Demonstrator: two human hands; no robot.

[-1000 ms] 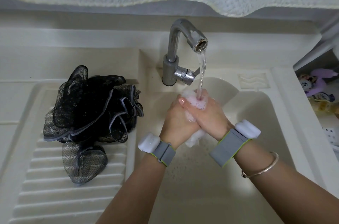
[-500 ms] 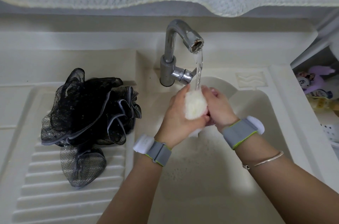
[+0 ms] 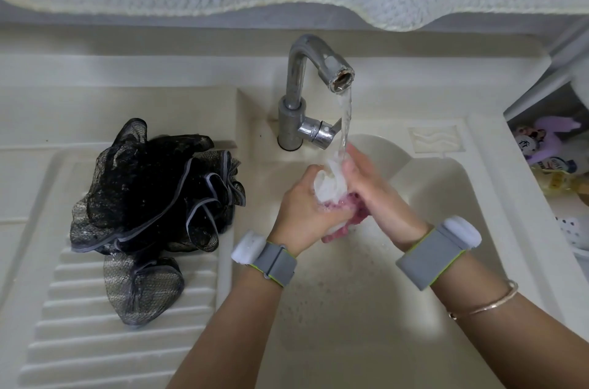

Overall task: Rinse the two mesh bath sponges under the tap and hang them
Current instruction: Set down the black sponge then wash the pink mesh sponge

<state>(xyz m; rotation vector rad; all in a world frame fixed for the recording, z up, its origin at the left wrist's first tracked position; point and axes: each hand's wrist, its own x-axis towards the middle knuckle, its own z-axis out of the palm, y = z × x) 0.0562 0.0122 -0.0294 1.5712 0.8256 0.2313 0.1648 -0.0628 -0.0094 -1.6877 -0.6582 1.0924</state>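
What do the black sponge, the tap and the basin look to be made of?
Black sponge: gathered see-through net with grey edging, probably synthetic mesh. Tap: metal by its look, dull silver, crusted at the spout. Basin: smooth cream surface moulded in one piece with a ribbed washboard, maybe plastic, composite or ceramic.

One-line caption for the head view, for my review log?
Both hands, left and right, squeeze a white-and-pink sponge under the running tap; black sponge waits on the drainboard.
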